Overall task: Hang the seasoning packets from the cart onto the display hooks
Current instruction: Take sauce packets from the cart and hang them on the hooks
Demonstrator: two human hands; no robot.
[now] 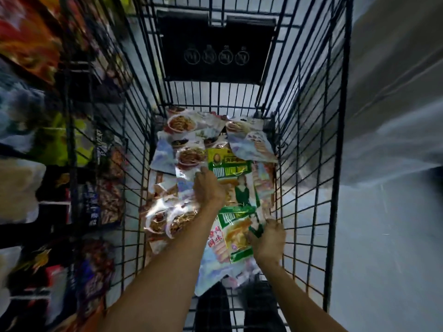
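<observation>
**Stock entry: cart contents, mid-pick**

1. cart: wire basket, black flap panel at far end. Floor carries a loose heap of seasoning packets, flat and overlapping. Silver/pale ones w/ noodle pics lie toward far end and left wall; two green ones lie right of centre.
2. left hand: mid-basket, back up, fingers bent down into heap at left edge of upper green packet. Tips hidden, so can't tell if pinching or only pressing. Prob. steadying or sorting.
3. right hand: by right wall, near end. Fingers and thumb curled on right edge of lower green packet, dark corner showing betw. them. Rest of pkt lies left of fingers, on the heap. Edge grip prob. for lifting out.
4. shelves: left of cart, goods blurred; hooks not made out.
</observation>
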